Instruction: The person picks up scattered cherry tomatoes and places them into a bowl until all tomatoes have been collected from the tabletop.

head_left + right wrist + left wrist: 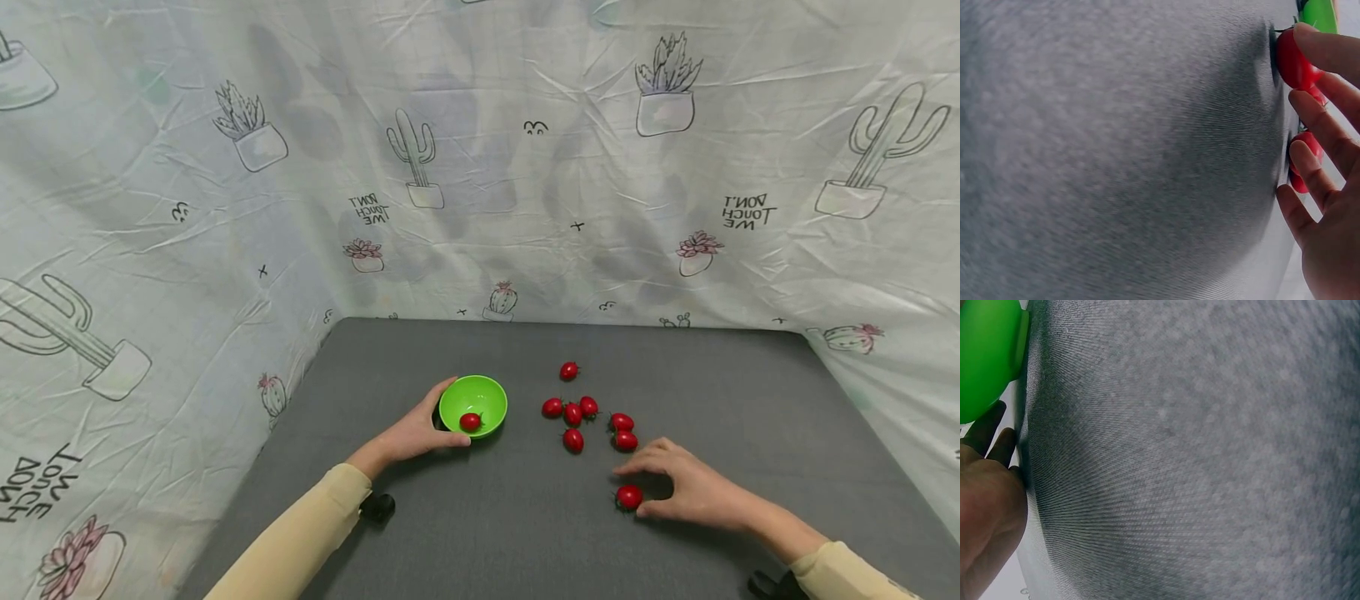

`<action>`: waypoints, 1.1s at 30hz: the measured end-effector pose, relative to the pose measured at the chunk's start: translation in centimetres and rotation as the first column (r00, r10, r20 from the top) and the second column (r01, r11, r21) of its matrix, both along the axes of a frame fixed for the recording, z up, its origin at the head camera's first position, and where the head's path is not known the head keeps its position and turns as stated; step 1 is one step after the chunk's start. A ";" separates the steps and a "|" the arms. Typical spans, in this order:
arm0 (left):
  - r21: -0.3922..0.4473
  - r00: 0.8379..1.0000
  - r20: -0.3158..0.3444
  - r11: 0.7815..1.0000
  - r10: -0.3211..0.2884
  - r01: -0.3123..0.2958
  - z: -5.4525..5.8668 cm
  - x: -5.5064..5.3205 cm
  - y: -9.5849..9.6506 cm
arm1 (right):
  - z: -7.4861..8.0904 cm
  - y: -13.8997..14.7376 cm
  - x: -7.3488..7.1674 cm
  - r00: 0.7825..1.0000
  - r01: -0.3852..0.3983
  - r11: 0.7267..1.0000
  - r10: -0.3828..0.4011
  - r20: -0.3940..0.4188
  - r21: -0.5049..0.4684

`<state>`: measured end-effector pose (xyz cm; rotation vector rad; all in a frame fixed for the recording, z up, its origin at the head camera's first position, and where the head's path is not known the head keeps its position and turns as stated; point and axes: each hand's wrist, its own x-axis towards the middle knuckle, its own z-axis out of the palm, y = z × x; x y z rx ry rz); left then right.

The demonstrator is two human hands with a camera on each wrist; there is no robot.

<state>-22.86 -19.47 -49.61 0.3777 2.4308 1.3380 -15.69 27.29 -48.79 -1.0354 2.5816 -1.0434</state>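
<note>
My left hand point(420, 429) holds a small bright green bowl point(492, 398) by its left side, thumb at the near rim and fingers round the far side. Inside the bowl lies one red cherry tomato point(470, 422). On the right, my right hand point(693, 490) arches beside a single cherry tomato point(628, 497), its thumb and fingers spread apart around it. The right wrist view shows the thumb over that tomato point(1294, 62); whether it touches I cannot tell. In the left wrist view, fingers point(1000, 447) reach under the bowl point(988, 356).
Several more cherry tomatoes point(573, 414) lie loosely grouped between the bowl and my right hand, including a touching pair point(626, 441) just beyond the right fingers. A dark grey table point(510, 533) lies beneath, with a cactus-print cloth point(480, 167) hanging behind and at the sides.
</note>
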 end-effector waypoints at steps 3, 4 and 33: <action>0.000 1.000 0.004 1.000 -0.002 0.002 0.0 -0.1 0.0 | -0.1 0.2 0.0 1.000 -0.006 1.000 0.006 0.016 -0.009; 0.002 1.000 0.005 1.000 -0.002 0.002 0.1 -0.1 0.0 | -0.1 0.2 0.0 1.000 -0.006 1.000 0.006 0.020 -0.014; 0.033 1.000 0.024 0.999 0.001 -0.002 0.8 -0.2 0.1 | -0.2 0.4 -0.4 0.999 -0.009 0.999 0.010 0.033 -0.048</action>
